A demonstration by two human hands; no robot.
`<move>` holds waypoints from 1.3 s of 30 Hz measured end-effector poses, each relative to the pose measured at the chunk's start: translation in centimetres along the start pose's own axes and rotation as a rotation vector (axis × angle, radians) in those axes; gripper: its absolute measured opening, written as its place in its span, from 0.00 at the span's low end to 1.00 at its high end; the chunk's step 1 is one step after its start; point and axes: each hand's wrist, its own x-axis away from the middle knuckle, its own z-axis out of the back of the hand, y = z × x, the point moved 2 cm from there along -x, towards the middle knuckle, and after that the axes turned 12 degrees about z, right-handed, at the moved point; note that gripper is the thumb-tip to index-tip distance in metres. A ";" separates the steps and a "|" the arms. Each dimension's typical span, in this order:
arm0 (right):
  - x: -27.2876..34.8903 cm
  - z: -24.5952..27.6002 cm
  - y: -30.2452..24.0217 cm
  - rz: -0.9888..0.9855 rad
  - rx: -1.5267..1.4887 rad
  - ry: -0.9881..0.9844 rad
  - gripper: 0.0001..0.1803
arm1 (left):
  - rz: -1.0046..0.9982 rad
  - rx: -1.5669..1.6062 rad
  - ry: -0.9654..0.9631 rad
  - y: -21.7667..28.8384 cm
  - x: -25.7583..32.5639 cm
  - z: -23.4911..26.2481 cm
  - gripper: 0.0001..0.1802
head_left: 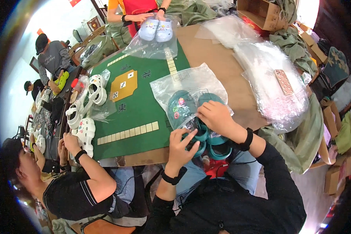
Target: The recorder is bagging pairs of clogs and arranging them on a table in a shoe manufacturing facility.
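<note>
A pair of teal clogs (pixel 219 150) lies at the near edge of the table in front of me, toes pointing away. Their toe ends are inside a clear plastic bag (pixel 206 76), while the heel ends and straps stick out toward my lap. My right hand (pixel 216 119) is closed, pinching the bag's near edge over the right clog. My left hand (pixel 180 150) is at the left clog, its fingers bent around the bag's edge beside the strap. Colourful charms show on the left clog through the plastic. The fingertips of both hands are partly hidden.
A green mat (pixel 140 113) covers the table's left part. White clogs (pixel 84 134) lie by a co-worker's hands at left; across, another person handles pale blue clogs (pixel 156 30) in a bag. A stack of clear bags (pixel 267 82) with a pink phone (pixel 283 82) lies at right.
</note>
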 end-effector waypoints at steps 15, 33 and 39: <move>2.1 1.7 -2.8 0.528 -0.003 -0.133 0.08 | 0.449 0.040 0.213 -2.7 2.3 -2.1 0.21; 13.3 1.8 2.1 -0.433 -0.152 -0.036 0.25 | 0.526 -0.021 0.277 -4.9 4.5 -1.9 0.09; 13.6 -1.2 3.0 -0.465 0.034 -0.007 0.21 | 0.530 -0.034 0.210 -5.5 6.1 -2.3 0.13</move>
